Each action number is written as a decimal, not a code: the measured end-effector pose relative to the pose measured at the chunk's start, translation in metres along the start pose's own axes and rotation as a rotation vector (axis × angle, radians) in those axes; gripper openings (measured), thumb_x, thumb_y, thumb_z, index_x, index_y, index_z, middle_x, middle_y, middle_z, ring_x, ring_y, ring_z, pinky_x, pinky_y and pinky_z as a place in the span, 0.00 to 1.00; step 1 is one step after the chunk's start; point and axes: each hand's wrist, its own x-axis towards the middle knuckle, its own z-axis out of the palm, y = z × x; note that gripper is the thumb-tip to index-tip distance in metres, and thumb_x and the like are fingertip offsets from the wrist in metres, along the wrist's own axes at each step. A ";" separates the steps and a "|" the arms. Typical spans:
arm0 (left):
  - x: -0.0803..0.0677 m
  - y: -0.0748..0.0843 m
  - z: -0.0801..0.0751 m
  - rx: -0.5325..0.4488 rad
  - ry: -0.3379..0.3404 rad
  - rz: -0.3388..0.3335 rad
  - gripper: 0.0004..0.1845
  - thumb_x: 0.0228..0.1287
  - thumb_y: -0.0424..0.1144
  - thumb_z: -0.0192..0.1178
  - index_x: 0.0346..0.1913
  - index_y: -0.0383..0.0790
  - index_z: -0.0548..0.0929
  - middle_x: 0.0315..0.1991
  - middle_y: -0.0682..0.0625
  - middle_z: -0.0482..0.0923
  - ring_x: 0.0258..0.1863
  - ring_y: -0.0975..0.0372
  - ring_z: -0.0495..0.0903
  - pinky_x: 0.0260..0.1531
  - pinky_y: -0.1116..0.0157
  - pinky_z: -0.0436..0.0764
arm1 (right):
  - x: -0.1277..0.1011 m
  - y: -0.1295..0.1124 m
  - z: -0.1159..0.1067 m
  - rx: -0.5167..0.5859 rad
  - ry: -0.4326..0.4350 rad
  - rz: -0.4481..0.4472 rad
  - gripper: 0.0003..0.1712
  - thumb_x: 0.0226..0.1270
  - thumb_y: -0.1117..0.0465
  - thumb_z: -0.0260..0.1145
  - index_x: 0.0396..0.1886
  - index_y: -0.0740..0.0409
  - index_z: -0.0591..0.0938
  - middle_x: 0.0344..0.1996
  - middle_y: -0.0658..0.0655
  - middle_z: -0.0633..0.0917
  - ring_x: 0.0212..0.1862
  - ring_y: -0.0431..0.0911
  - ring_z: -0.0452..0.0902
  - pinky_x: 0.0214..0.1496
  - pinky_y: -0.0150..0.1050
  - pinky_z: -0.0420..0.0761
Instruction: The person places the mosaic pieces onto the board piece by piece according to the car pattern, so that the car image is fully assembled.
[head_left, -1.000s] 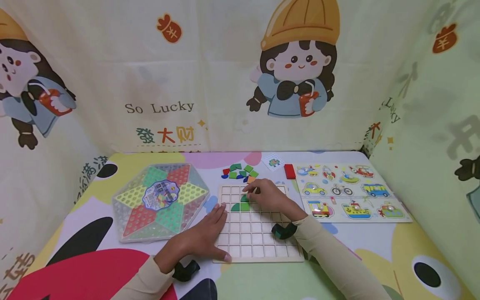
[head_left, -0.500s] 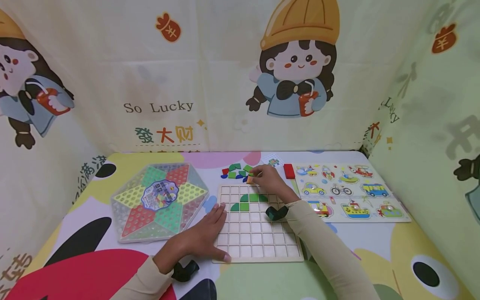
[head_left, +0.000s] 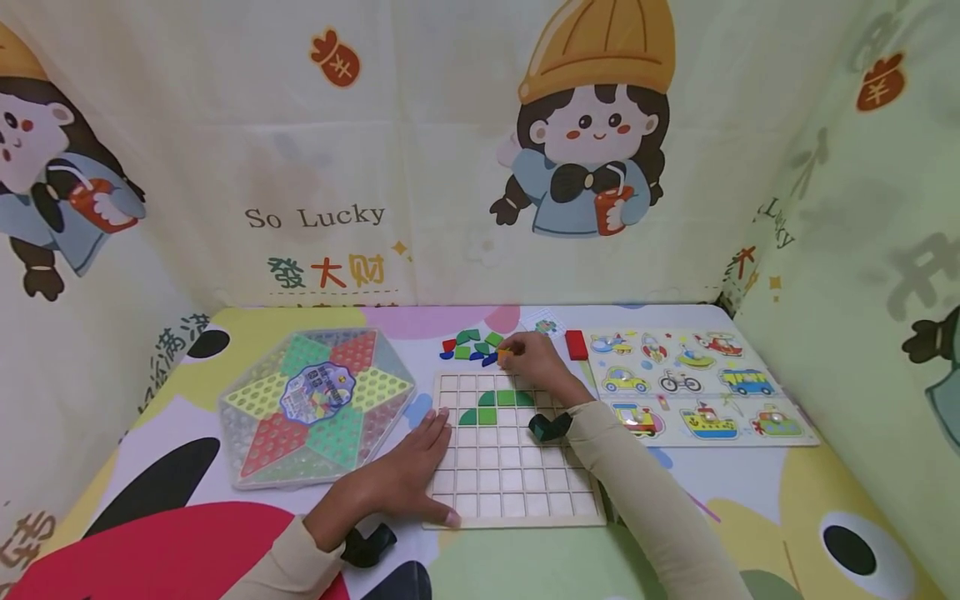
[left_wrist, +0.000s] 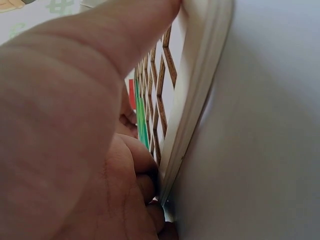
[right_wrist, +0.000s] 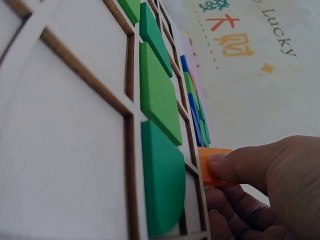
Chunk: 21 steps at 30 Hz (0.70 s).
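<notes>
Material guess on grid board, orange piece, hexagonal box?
Grid board: likely wood, matte; pale face, brown, scorched-looking grid edges.
Orange piece: painted wood or plastic, can't tell; smooth, uniform colour.
Hexagonal box: probably clear plastic, slight sheen; rim looks translucent.

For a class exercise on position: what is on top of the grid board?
Five green pieces show in cells of the grid board; the left hand rests on its left edge. Whatever that hand, the right wrist camera and right sleeve cover cannot be seen.
</notes>
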 end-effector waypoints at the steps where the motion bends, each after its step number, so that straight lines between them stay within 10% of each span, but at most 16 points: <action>1: 0.000 0.000 0.000 0.003 0.000 0.001 0.65 0.48 0.67 0.68 0.76 0.31 0.45 0.78 0.41 0.33 0.75 0.48 0.31 0.69 0.46 0.49 | -0.001 0.000 -0.002 0.008 0.007 0.005 0.10 0.64 0.67 0.68 0.45 0.60 0.86 0.39 0.54 0.85 0.42 0.48 0.77 0.44 0.40 0.79; 21: 0.002 -0.002 0.001 0.002 -0.006 0.002 0.65 0.48 0.68 0.67 0.77 0.32 0.46 0.78 0.42 0.33 0.75 0.49 0.31 0.69 0.46 0.48 | -0.043 -0.007 -0.022 0.011 -0.089 0.015 0.14 0.64 0.67 0.65 0.50 0.58 0.87 0.40 0.53 0.84 0.39 0.48 0.75 0.40 0.36 0.78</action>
